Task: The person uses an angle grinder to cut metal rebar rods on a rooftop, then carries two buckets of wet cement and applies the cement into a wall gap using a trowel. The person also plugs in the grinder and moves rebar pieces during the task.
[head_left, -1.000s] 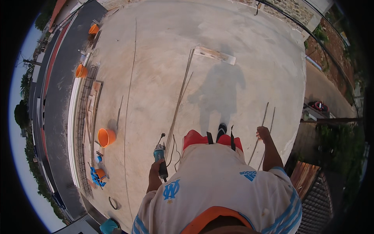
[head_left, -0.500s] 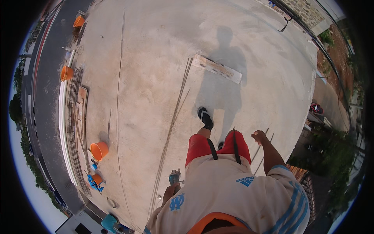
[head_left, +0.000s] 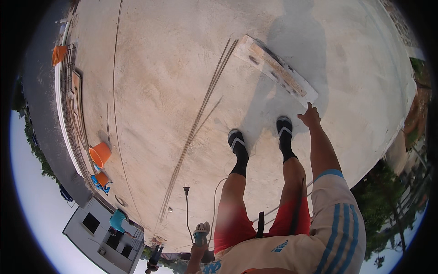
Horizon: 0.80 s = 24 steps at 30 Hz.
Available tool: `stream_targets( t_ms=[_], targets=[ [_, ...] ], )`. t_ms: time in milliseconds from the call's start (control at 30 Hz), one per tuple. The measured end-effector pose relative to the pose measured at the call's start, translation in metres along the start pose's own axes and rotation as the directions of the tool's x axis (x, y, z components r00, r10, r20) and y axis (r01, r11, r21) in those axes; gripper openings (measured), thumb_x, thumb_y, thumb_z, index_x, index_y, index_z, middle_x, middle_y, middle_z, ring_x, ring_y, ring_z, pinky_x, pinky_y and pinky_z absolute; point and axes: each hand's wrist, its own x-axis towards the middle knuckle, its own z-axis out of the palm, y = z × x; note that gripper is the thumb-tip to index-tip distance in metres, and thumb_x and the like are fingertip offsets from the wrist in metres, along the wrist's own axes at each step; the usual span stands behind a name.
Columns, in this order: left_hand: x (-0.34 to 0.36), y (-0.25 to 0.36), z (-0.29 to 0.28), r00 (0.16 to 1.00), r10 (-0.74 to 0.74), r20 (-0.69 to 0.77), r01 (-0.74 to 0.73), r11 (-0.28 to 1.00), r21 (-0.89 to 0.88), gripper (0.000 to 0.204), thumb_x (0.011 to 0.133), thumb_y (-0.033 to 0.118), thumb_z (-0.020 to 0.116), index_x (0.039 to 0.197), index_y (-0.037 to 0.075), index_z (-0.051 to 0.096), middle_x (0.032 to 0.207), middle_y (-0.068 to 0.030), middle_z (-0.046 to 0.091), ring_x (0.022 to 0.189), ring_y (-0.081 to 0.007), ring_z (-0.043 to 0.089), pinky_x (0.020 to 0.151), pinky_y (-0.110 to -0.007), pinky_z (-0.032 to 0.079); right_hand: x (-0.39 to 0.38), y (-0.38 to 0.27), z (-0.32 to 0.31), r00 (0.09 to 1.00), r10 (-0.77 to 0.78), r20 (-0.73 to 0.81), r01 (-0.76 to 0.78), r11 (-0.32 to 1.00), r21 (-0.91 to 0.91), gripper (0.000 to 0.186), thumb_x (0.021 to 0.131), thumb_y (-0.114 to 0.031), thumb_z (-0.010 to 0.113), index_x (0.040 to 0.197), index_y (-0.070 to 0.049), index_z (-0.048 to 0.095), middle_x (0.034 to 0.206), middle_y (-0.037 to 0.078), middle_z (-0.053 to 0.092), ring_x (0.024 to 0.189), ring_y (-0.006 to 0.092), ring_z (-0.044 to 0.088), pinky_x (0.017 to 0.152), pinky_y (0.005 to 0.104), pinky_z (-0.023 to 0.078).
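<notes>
My left hand [head_left: 198, 250] is wrapped round a teal angle grinder [head_left: 200, 235] low at the centre, with a black cord and plug [head_left: 186, 191] beside it. My right hand [head_left: 310, 116] reaches out, fingers apart and empty, toward the near end of a long, pale, stained board [head_left: 269, 64] lying on the concrete; I cannot tell whether the fingertips touch it. My sandalled feet stand below that board, and my shadow falls across it. Several thin steel rods [head_left: 200, 109] lie to the left of my feet.
Along the left edge are orange buckets [head_left: 100, 153], long white pipes [head_left: 66, 132], rebar cages [head_left: 73, 105] and planks [head_left: 77, 89]. A co-worker in teal [head_left: 117, 221] bends near a white building [head_left: 82, 235]; another person [head_left: 153, 259] is farther below. The slab's edge [head_left: 401, 128] runs along the right.
I have stepped up to the board, feet now apart, and leaned forward. My right arm has stretched out toward the board. The grinder stays in my left hand.
</notes>
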Motion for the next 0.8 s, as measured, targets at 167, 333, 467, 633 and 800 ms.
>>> stream_targets(
  t_ms=[167,333,467,633,800],
  targets=[
    [-0.014,0.044,0.036,0.999,-0.013,-0.049,0.018,0.995,0.103,0.059,0.067,0.045,0.078,0.098,-0.003,0.067,0.089,-0.0191,0.070,0.085,-0.0306,0.070,0.074,-0.040,0.054,0.115,-0.030,0.009,0.982,-0.046,-0.181,0.041,0.999,-0.033,0.104,0.073,-0.045,0.078,0.152,-0.021,0.015,0.138,0.019,0.044,0.125,0.0362,0.048,0.097,0.0555,0.042],
    [0.013,0.015,0.080,0.994,-0.105,0.004,0.103,0.984,0.144,0.059,0.066,0.043,0.080,0.101,-0.003,0.067,0.090,-0.0190,0.071,0.086,-0.0306,0.070,0.074,-0.040,0.053,0.161,-0.066,0.007,0.977,-0.125,-0.171,0.100,0.984,-0.150,0.064,0.080,-0.037,0.072,0.126,-0.005,0.043,0.117,0.020,0.058,0.108,0.0376,0.060,0.088,0.0507,0.049],
    [-0.015,-0.022,0.110,0.972,-0.221,0.074,0.224,0.974,-0.042,0.060,0.064,0.044,0.081,0.102,-0.001,0.068,0.093,-0.0210,0.070,0.090,-0.0347,0.069,0.076,-0.041,0.053,0.100,-0.036,0.001,0.929,-0.318,-0.189,0.237,0.904,-0.356,0.043,0.083,-0.033,0.067,0.107,-0.002,0.048,0.105,0.021,0.061,0.097,0.0386,0.063,0.083,0.0490,0.052],
    [-0.018,-0.069,0.098,0.996,-0.093,-0.003,0.092,0.989,-0.112,0.064,0.060,0.046,0.081,0.102,-0.001,0.069,0.097,-0.0223,0.070,0.094,-0.0354,0.068,0.082,-0.043,0.053,-0.003,-0.009,-0.025,0.921,-0.350,-0.172,0.273,0.894,-0.356,0.042,0.081,-0.030,0.065,0.106,0.000,0.049,0.100,0.022,0.062,0.094,0.0395,0.064,0.080,0.0511,0.052],
    [-0.119,-0.214,0.139,0.997,-0.072,0.011,0.071,0.945,-0.320,0.068,0.057,0.045,0.080,0.105,-0.001,0.068,0.103,-0.0221,0.069,0.099,-0.0332,0.067,0.087,-0.042,0.053,-0.209,0.077,-0.155,0.924,-0.382,0.010,0.322,0.765,-0.558,0.044,0.078,-0.031,0.064,0.105,0.002,0.054,0.104,0.022,0.065,0.097,0.0374,0.065,0.086,0.0477,0.052]
  ],
)
